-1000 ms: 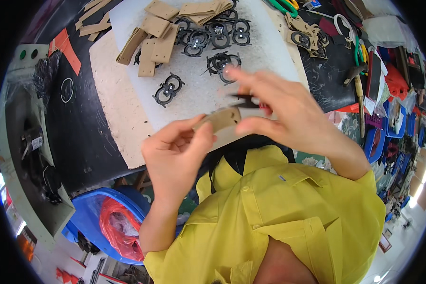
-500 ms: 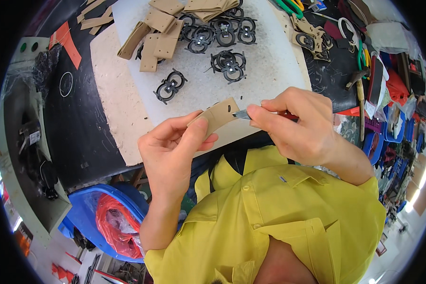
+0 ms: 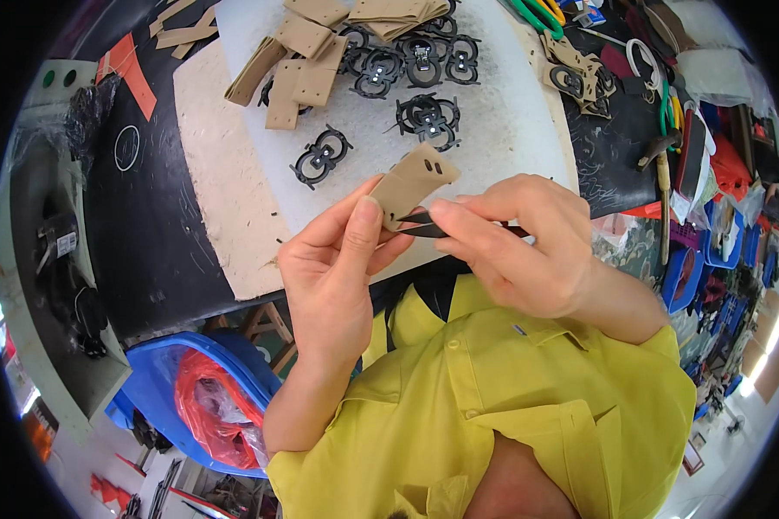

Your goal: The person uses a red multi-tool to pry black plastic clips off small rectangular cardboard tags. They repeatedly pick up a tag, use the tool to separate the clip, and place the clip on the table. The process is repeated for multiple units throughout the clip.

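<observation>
Strip of flat, tan, leather-like material (image 3: 411,179), slightly curved, is up in the air above the near part of the table (image 3: 169,251), and from where I stand the person's left hand (image 3: 327,259) is the nearer to it, actually holding it. That grip is pinched on the strip's near end, the thumb laid over its face and fingers behind. The long axis slants away from the wearer, from the thumb up and to the right, with two dark slots close to the far end. The right hand (image 3: 532,251) comes in from the other side, its grip pressed together on a slim, black, two-pronged tool (image 3: 426,227) resembling tweezers. From that grip the strip lies to the left and a little farther off; the tool points left across its axis, with the slightly parted tips right at the near end, by a small dark mark. Whether they touch it I cannot tell. Beyond both hands, on a white translucent sheet (image 3: 506,130), lie a lone black double-ring plastic piece (image 3: 320,156), an overlapping cluster of similar black parts (image 3: 428,119) and a heap of tan strips (image 3: 318,82).
</observation>
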The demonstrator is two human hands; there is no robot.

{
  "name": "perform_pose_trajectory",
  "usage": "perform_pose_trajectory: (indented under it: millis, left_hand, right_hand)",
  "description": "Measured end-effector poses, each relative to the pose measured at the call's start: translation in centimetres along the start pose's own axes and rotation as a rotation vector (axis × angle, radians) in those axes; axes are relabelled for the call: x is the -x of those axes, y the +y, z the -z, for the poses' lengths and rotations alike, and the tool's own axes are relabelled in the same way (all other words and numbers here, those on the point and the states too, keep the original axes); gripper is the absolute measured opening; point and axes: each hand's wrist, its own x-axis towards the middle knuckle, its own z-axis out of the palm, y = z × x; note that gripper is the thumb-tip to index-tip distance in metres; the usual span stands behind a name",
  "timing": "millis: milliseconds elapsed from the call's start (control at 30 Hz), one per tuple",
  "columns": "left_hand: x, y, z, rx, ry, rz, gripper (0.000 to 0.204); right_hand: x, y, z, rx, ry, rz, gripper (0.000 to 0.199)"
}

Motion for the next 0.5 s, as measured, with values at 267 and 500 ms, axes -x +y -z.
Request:
perform_pose_trajectory:
  millis: [267, 500]
  left_hand:
    - [0.3, -0.1, -0.2, 0.039, -0.032, 0.009, 0.029]
    - [1.1, -0.7, -1.6, -0.231, 0.052, -0.251, 0.025]
  right_hand:
    - [-0.5, -0.1, 0.5, -0.058, -0.084, -0.082, 0.023]
    - [-0.3, -0.7, 0.8, -0.16, -0.144, -0.322, 0.018]
